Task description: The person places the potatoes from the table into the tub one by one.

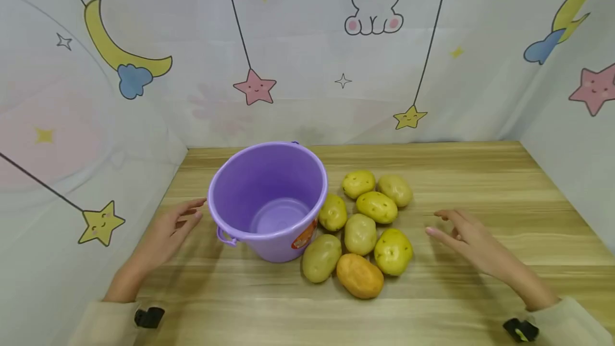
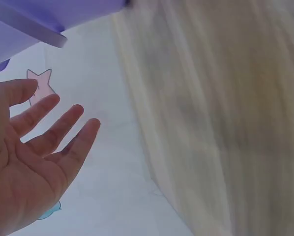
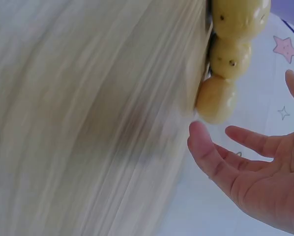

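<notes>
A purple bucket (image 1: 269,191) stands on the table, its open top tilted toward me and nothing inside it. Several potatoes (image 1: 360,234) lie in a group against the bucket's right side, mostly yellow, with one more orange potato (image 1: 360,276) nearest me. My left hand (image 1: 165,234) is just left of the bucket, fingers loosely extended, holding nothing; the left wrist view shows its palm (image 2: 29,167) below the bucket's wall (image 2: 88,10). To the right of the potatoes, my right hand (image 1: 473,242) hovers with relaxed fingers, apart from them and holding nothing.
The wooden table (image 1: 480,175) runs back to a white cloth wall (image 1: 307,57) printed with stars, moons and a rabbit. Cloth also encloses the left and right sides. A bucket handle joint (image 1: 226,236) sticks out toward my left hand.
</notes>
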### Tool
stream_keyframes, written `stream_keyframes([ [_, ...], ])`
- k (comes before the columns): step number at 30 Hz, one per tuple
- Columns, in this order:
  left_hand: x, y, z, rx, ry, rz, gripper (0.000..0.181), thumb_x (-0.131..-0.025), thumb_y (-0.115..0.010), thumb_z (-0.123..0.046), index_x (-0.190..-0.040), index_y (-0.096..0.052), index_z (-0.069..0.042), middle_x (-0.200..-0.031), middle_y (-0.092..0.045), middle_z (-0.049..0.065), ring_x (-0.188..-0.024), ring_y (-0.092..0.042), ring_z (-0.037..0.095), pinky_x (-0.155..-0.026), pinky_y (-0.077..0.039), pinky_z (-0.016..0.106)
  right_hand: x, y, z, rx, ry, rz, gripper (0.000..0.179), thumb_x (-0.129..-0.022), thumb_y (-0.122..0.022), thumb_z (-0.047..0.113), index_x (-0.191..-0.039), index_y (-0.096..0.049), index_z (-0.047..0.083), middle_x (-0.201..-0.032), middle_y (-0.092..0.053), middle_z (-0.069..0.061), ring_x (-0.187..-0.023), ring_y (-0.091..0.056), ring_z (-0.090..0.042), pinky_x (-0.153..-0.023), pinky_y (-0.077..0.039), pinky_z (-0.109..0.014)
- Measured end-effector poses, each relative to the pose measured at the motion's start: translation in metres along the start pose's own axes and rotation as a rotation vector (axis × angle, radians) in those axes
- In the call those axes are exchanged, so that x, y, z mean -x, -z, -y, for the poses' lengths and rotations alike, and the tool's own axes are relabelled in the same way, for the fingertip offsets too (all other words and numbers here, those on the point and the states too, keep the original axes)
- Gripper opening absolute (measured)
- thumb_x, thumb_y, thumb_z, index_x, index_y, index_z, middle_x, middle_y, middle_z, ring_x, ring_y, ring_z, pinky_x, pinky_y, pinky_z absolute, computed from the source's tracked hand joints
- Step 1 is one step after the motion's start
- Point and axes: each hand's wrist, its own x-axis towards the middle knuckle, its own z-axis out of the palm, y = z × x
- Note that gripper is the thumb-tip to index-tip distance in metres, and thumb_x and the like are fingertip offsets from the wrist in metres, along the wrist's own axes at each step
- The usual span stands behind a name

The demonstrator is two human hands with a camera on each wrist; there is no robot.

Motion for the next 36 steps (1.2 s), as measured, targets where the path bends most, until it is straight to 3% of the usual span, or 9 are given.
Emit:
stream_keyframes([
  [4,-0.006,0.003,-0.006,0.058,0.059,-0.052,0.038,-0.107,-0.05,-0.019,-0.138,-0.054,0.001,-0.132,-0.06,0.022,-0.106,-0.064,0.018,-0.082,-0.055,0.017,-0.002,-0.002,0.013,-0.104,-0.03,0.028,0.058,-0.103,-0.056,0.04,-0.139,-0.048,-0.006,-0.125,-0.054,-0.027,-0.088,-0.06,-0.022,-0.057,-0.055,-0.031],
  [8,-0.012,0.006,-0.014,0.17,0.112,-0.084,0.041,-0.108,-0.048,-0.024,-0.138,-0.054,0.003,-0.125,-0.062,0.025,-0.097,-0.064,-0.001,-0.077,-0.058,0.019,-0.004,-0.006,0.027,-0.196,-0.059,0.066,0.059,-0.101,-0.058,0.039,-0.138,-0.048,-0.007,-0.122,-0.055,-0.027,-0.086,-0.063,-0.024,-0.055,-0.058,-0.033],
  [14,-0.021,0.011,-0.029,0.354,0.202,-0.063,0.052,-0.109,-0.044,-0.032,-0.139,-0.049,0.01,-0.12,-0.063,0.019,-0.098,-0.066,0.006,-0.083,-0.058,0.023,-0.007,-0.01,0.044,-0.253,-0.067,0.111,0.06,-0.1,-0.061,0.039,-0.136,-0.049,-0.008,-0.119,-0.054,-0.025,-0.082,-0.062,-0.024,-0.053,-0.058,-0.034],
  [20,-0.028,0.013,-0.04,0.458,0.211,-0.022,0.055,-0.108,-0.046,-0.033,-0.141,-0.045,0.012,-0.117,-0.063,0.006,-0.1,-0.066,0.007,-0.086,-0.057,0.027,-0.007,-0.014,0.054,-0.246,-0.079,0.134,0.065,-0.097,-0.064,0.041,-0.136,-0.048,-0.008,-0.12,-0.053,-0.025,-0.077,-0.061,-0.023,-0.053,-0.057,-0.033],
  [27,-0.035,0.012,-0.048,0.497,0.224,0.013,0.056,-0.108,-0.044,-0.034,-0.143,-0.042,0.011,-0.136,-0.051,0.028,-0.105,-0.063,0.008,-0.089,-0.056,0.023,-0.008,-0.025,0.064,-0.211,-0.067,0.119,0.07,-0.095,-0.068,0.043,-0.137,-0.047,-0.008,-0.12,-0.051,-0.026,-0.07,-0.057,-0.019,-0.05,-0.056,-0.03],
  [32,-0.041,0.013,-0.056,0.518,0.243,0.032,0.062,-0.108,-0.039,-0.042,-0.146,-0.04,0.007,-0.138,-0.048,0.027,-0.11,-0.061,0.012,-0.089,-0.056,0.023,-0.008,-0.035,0.069,-0.151,-0.05,0.091,0.071,-0.094,-0.068,0.046,-0.136,-0.048,-0.007,-0.121,-0.051,-0.028,-0.061,-0.054,-0.014,-0.05,-0.051,-0.027],
  [36,-0.046,0.013,-0.061,0.526,0.261,0.03,0.065,-0.107,-0.039,-0.046,-0.148,-0.038,0.004,-0.139,-0.048,0.025,-0.112,-0.06,0.013,-0.088,-0.056,0.022,-0.008,-0.04,0.072,-0.108,-0.032,0.059,0.07,-0.092,-0.069,0.049,-0.133,-0.051,-0.005,-0.117,-0.052,-0.024,-0.07,-0.054,-0.017,-0.056,-0.052,-0.03],
])
